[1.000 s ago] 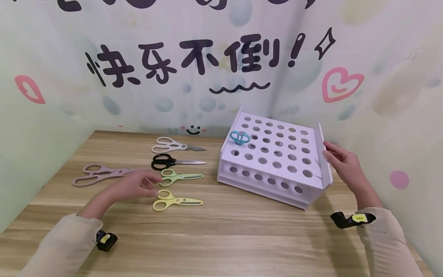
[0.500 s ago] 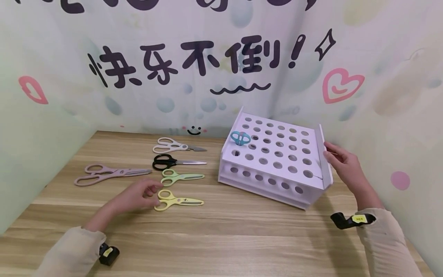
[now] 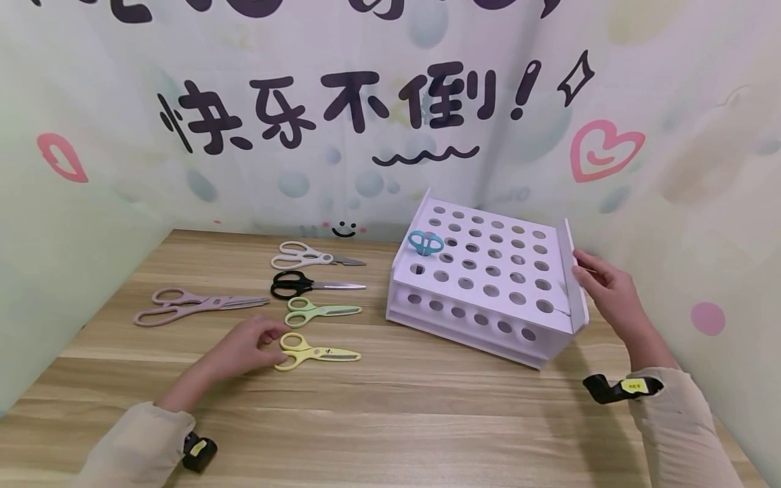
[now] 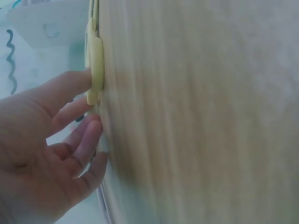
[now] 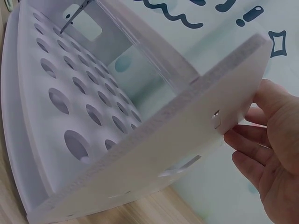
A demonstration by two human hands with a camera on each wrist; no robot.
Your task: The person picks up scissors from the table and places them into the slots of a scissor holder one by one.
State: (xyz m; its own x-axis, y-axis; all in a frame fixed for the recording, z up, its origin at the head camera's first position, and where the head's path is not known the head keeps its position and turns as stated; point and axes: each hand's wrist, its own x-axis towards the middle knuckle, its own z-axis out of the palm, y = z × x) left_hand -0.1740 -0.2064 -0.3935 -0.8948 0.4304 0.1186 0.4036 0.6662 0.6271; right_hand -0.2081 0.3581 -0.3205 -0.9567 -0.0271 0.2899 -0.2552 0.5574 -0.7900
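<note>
head view, yellow scissors (image 3: 317, 352) touching left hand (image 3: 244, 347)

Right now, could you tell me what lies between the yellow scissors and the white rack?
Only bare wooden table separates the yellow scissors from the white rack, as the head view shows.

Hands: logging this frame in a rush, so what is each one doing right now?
Left hand: open, fingertips touching the yellow scissors handle, not gripping.
Right hand: open, fingers resting against the white rack side panel.
</note>
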